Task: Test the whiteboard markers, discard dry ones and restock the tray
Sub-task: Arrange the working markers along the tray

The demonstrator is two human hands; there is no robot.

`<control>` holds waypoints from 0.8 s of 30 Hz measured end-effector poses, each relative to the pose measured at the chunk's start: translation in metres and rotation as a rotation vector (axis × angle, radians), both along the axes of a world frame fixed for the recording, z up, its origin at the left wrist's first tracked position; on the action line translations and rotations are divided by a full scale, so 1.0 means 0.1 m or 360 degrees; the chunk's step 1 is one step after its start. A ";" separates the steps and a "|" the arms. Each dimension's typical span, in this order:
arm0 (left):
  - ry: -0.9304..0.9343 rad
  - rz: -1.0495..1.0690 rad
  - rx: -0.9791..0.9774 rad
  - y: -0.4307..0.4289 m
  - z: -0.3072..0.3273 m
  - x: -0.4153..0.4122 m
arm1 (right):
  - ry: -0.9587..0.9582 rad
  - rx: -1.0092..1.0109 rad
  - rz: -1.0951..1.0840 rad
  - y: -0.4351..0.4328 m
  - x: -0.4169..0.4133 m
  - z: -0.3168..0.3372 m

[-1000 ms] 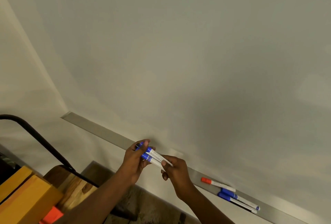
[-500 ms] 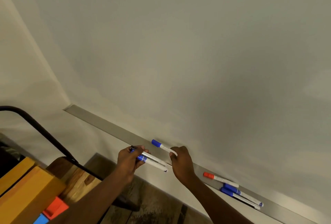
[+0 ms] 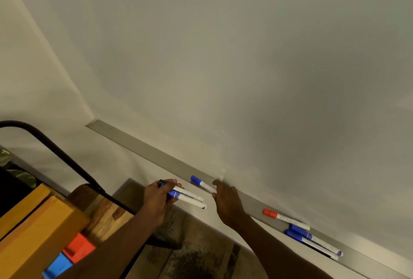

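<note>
Lower centre: the right hand's (image 3: 226,202) fingers clamp a blue-capped marker (image 3: 201,183) against the grey tray (image 3: 143,152). The left hand's (image 3: 159,198) fingers clamp two markers (image 3: 188,194) just beside it. Lower right, a red marker (image 3: 285,218) and two blue markers (image 3: 312,238) lie in the tray. Yellow boxes (image 3: 33,234) sit lower left.

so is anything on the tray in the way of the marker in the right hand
Nothing visible. The right hand holds the blue-capped marker at a bare stretch of the tray; the red marker and two blue markers lie farther along to the right, well apart from it.
</note>
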State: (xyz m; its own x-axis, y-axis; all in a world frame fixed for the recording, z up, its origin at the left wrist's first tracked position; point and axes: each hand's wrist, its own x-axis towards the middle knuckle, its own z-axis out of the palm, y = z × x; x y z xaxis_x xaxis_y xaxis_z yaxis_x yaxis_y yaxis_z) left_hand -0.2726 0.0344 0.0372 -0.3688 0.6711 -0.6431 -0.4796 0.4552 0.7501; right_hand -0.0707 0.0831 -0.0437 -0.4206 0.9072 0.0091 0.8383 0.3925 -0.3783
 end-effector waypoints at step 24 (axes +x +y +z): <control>-0.0069 -0.0015 0.0044 0.19 -0.05 0.07 | 0.0026 0.0005 -0.0060 0.09 0.05 -0.16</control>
